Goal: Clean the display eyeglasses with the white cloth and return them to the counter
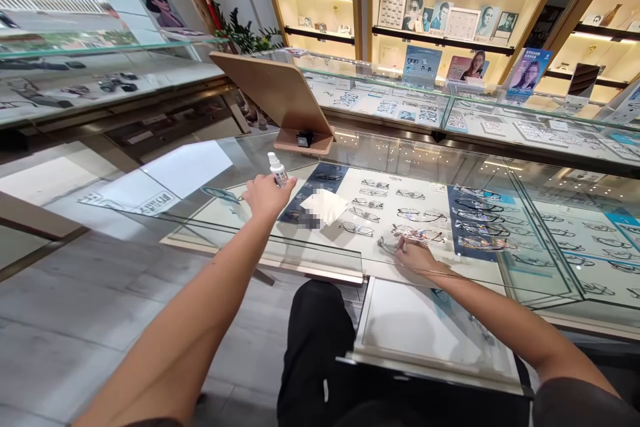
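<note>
My left hand point(267, 195) is wrapped round a small white spray bottle point(278, 169), which stands upright at the counter's left part. Just right of it lies a pale cleaning cloth point(331, 203), partly blurred out. My right hand point(417, 256) is closed, its fingertips on a pair of clear-looking eyeglasses point(387, 245) close to the counter's front edge. Beyond these fingers several other eyeglasses point(419, 233) lie in rows in the glass-topped display case point(300, 257). Whether the held pair is above or below the glass is hard to tell.
A wooden-backed tabletop mirror or board point(275, 90) stands at the back of the counter. Below my right arm a white drawer point(400, 327) is pulled out over my lap. More glass cases point(370, 97) and lit shelves point(450, 3) line the far side.
</note>
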The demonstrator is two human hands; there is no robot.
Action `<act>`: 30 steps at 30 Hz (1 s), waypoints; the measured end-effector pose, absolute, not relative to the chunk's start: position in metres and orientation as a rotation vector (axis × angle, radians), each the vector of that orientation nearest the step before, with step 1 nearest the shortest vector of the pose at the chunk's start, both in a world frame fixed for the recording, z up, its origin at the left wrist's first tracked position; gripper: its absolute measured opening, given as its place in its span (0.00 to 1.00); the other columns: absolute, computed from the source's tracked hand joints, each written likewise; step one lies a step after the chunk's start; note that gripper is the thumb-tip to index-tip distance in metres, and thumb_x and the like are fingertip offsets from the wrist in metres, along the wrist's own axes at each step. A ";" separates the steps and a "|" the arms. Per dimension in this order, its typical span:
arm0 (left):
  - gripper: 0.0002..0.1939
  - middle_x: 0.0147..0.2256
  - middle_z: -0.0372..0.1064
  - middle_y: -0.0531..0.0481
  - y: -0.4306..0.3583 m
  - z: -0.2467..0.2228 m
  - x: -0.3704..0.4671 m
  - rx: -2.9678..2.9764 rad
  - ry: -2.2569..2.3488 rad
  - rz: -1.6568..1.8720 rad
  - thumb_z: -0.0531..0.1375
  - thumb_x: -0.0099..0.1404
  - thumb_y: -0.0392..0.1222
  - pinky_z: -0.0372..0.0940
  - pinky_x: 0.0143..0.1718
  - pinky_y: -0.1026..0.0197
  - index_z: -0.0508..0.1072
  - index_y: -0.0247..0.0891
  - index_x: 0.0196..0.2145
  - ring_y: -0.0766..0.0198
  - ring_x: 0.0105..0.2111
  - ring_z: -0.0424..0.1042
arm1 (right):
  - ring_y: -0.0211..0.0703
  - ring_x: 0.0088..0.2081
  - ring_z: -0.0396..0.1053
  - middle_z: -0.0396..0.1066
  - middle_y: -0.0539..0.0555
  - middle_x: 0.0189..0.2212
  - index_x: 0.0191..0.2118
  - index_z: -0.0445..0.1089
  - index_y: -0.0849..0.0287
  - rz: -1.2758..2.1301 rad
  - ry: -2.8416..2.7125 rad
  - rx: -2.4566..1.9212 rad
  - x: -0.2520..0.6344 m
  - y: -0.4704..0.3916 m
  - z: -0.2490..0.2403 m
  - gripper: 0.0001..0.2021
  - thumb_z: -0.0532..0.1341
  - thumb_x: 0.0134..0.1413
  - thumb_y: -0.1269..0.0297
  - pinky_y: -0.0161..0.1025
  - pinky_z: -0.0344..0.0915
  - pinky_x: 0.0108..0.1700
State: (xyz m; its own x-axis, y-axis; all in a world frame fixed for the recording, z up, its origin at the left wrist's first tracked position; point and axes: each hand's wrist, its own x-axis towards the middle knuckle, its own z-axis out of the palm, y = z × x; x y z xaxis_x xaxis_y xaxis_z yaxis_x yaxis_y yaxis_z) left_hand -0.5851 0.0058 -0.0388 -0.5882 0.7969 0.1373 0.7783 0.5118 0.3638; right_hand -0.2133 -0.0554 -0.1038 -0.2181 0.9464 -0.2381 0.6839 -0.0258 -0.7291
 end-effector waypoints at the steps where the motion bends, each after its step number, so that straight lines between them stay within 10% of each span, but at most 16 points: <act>1: 0.24 0.56 0.72 0.29 0.006 -0.039 -0.585 1.406 2.690 0.616 0.56 0.71 0.58 0.63 0.60 0.37 0.79 0.36 0.49 0.33 0.61 0.66 | 0.52 0.50 0.74 0.78 0.54 0.42 0.42 0.76 0.55 1.090 -2.061 -1.659 -0.213 -0.068 -0.100 0.09 0.68 0.54 0.72 0.49 0.69 0.56; 10: 0.24 0.57 0.71 0.30 0.011 -0.040 -0.581 1.437 2.694 0.626 0.55 0.71 0.57 0.62 0.61 0.38 0.79 0.37 0.51 0.34 0.60 0.65 | 0.58 0.57 0.68 0.79 0.52 0.43 0.45 0.72 0.50 1.480 -2.404 -1.297 -0.191 -0.150 -0.010 0.16 0.62 0.48 0.72 0.51 0.65 0.57; 17: 0.22 0.56 0.71 0.30 0.017 -0.044 -0.582 1.438 2.728 0.633 0.56 0.73 0.56 0.63 0.59 0.39 0.79 0.37 0.50 0.34 0.60 0.65 | 0.58 0.53 0.70 0.78 0.55 0.40 0.49 0.71 0.53 0.623 -2.545 -1.223 -0.195 -0.075 0.076 0.15 0.59 0.56 0.67 0.58 0.56 0.63; 30: 0.24 0.55 0.72 0.28 0.018 -0.047 -0.588 1.449 2.720 0.680 0.57 0.71 0.56 0.63 0.60 0.37 0.79 0.34 0.51 0.32 0.59 0.67 | 0.58 0.52 0.68 0.79 0.58 0.39 0.50 0.69 0.59 0.146 -2.625 -1.561 -0.200 0.066 0.012 0.16 0.57 0.55 0.74 0.54 0.49 0.60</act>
State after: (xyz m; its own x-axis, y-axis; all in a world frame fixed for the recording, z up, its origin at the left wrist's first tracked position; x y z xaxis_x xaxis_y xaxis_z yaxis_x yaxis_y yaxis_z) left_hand -0.5876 0.0178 -0.0469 -0.5782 0.7883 0.2105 0.7947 0.4855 0.3644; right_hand -0.1998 0.0660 0.0120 -0.4761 0.8791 0.0236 0.8710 0.4751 -0.1252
